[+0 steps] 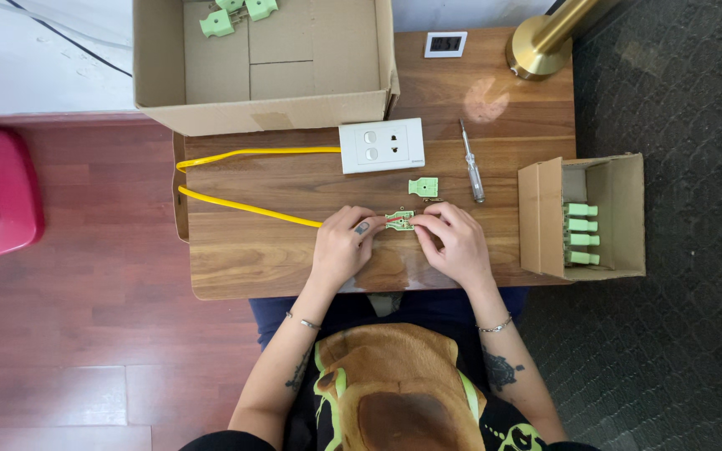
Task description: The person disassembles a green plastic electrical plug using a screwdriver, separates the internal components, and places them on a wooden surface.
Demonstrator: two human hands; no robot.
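Small brown carton (545, 217) of green plugs (581, 234) right of both hands (403, 242)

Screwdriver (471, 163) lies right of socket plate (382, 145) (apparently apart).

Even, soft daylight fills the scene, brightest above the wooden table (294, 259), where the pale floor is nearly blown out. A round glare spot sits on the table just beside the brass lamp base (536, 54). Shadows are faint and short. Focus is sharp at the centre; straight edges bow slightly toward the corners
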